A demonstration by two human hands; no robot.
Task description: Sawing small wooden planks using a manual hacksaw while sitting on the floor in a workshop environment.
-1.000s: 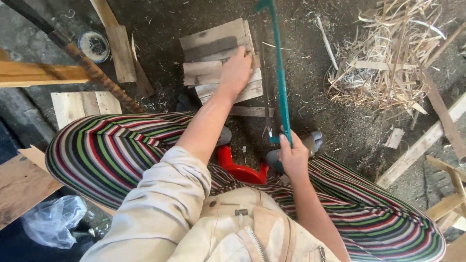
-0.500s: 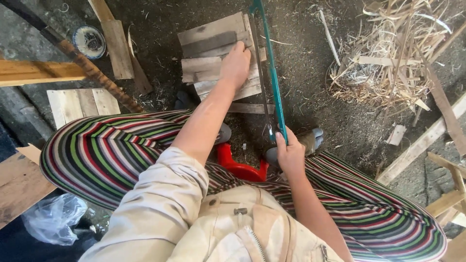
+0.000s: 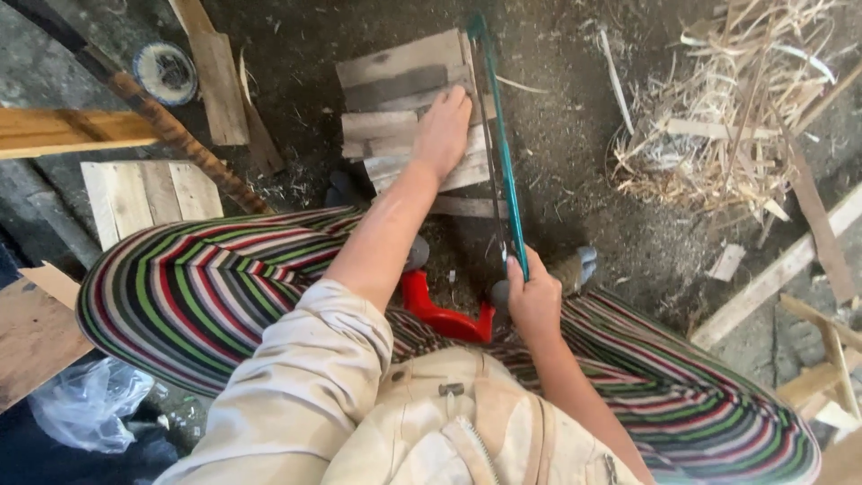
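Note:
My left hand (image 3: 442,133) presses flat on a small panel of grey wooden slats (image 3: 395,99) lying on the dirt floor in front of me. My right hand (image 3: 533,301) grips the handle end of a teal-framed hand saw (image 3: 501,144). The saw's frame runs away from me along the right edge of the panel, its thin blade against the wood. I am squatting in striped trousers (image 3: 206,287), and a red stool (image 3: 440,314) shows between my knees.
A heap of wood shavings and offcuts (image 3: 727,117) lies at the right. Planks (image 3: 215,81), a slatted board (image 3: 148,193), a rusty bar (image 3: 180,139) and a round tape roll (image 3: 164,72) lie at the left. A plastic bag (image 3: 85,413) sits low left.
The saw has shifted slightly along the panel's right edge, and my right hand has moved with it. My left hand stays pressed on the slats.

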